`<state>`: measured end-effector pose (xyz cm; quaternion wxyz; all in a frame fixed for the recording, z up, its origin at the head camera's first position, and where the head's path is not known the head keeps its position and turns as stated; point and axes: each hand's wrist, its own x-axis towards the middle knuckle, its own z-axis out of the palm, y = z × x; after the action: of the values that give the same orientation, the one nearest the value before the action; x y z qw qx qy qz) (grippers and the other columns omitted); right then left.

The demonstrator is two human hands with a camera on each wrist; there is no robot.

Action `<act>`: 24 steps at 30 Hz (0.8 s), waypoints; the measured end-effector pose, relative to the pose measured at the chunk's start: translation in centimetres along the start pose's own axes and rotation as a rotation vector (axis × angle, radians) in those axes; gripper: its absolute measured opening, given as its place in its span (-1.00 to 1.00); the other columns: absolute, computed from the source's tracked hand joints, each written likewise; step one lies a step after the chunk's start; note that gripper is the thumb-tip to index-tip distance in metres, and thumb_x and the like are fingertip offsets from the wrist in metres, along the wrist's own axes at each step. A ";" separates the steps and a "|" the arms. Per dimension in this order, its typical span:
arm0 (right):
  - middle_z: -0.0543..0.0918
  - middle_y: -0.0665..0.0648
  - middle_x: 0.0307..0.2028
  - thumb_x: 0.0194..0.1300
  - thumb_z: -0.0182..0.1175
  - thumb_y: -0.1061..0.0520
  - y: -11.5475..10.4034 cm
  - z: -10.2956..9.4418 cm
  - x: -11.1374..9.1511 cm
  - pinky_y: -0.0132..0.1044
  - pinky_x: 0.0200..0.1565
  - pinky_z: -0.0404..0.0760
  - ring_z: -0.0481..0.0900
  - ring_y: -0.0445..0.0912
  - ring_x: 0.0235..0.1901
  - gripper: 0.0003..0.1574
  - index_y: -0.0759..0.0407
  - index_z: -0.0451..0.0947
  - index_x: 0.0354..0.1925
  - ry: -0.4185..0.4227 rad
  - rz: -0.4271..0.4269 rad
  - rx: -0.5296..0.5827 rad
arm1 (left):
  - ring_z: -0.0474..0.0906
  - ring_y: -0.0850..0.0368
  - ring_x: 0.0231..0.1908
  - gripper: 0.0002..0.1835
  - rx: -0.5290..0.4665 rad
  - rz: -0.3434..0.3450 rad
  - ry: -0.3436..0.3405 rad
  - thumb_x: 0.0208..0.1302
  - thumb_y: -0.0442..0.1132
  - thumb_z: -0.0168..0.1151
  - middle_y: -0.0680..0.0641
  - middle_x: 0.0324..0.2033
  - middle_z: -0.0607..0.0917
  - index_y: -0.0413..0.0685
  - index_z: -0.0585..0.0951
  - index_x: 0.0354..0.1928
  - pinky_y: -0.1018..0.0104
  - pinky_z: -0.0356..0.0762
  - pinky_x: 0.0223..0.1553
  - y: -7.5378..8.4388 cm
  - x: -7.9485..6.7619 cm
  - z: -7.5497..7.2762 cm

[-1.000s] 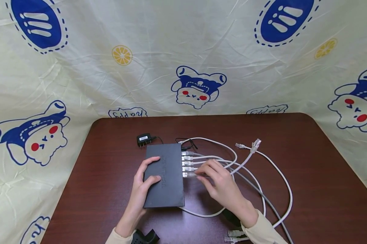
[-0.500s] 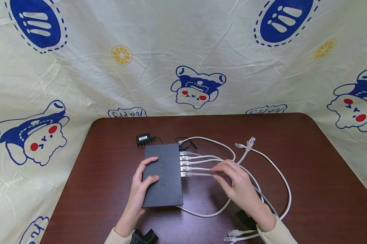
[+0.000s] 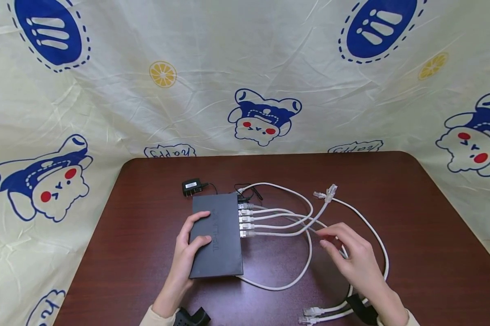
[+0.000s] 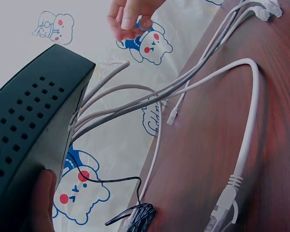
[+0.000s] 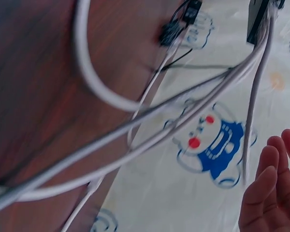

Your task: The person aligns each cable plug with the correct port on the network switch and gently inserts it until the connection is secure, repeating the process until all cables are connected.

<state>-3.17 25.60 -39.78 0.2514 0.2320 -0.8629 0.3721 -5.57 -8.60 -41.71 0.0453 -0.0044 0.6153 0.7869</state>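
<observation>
A dark grey network switch (image 3: pixel 220 260) is gripped by my left hand (image 3: pixel 187 246) at its left side, with thumb and index finger on the top face. In the left wrist view the vented side of the switch (image 4: pixel 26 116) is raised and a finger shows beside it. Several network cables (image 3: pixel 277 227) run out of the ports on its right side. My right hand (image 3: pixel 356 260) is over the table to the right of them, loosely bent with nothing between thumb and fingers. In the right wrist view its fingers (image 5: pixel 268 164) are apart from the cable beside them.
A black power adapter (image 3: pixel 192 186) and its thin cord lie behind the switch. Loose cable plugs (image 3: pixel 331 192) are at the back right, and two more plugs (image 3: pixel 310 316) lie near the front. Cables cross the right part of the brown table (image 3: pixel 147 217).
My right hand has drawn back from the plugs at the ports, moving right and toward the front, and has let go of the cable. My left hand still holds the switch, nearly unmoved.
</observation>
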 end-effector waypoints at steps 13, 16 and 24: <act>0.57 -0.05 -0.38 -0.17 0.35 0.57 2.8 -3.2 -3.5 -0.55 -0.47 0.37 0.40 -0.43 -0.42 -0.50 0.21 0.63 -0.22 0.065 0.163 -0.151 | 0.38 -0.15 -0.06 -0.46 0.008 -0.028 0.016 0.19 -0.43 0.05 -0.12 0.16 0.32 0.07 0.43 0.23 0.13 0.51 -0.34 -0.1 -0.1 -0.2; 0.55 -0.11 -0.40 -0.15 0.35 0.56 3.1 -3.7 -4.3 -0.53 -0.48 0.33 0.38 -0.45 -0.42 -0.53 0.21 0.63 -0.23 0.063 0.186 -0.181 | 0.37 -0.15 -0.06 -0.47 0.011 -0.026 0.018 0.19 -0.43 0.05 -0.12 0.16 0.33 0.07 0.43 0.23 0.14 0.51 -0.34 -0.2 -0.1 -0.2; 0.51 -0.18 -0.45 -0.11 0.32 0.53 4.3 -4.6 -7.1 -0.48 -0.49 0.29 0.33 -0.46 -0.43 -0.57 0.21 0.63 -0.23 0.067 0.265 -0.207 | 0.35 -0.15 -0.04 -0.47 0.016 -0.022 0.018 0.19 -0.44 0.05 -0.12 0.16 0.32 0.06 0.44 0.22 0.11 0.49 -0.30 -0.3 -0.1 -0.3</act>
<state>0.92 33.19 -43.59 0.2513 0.0766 -0.9107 0.3188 -5.43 -8.83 -42.03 0.0485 -0.0181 0.6219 0.7814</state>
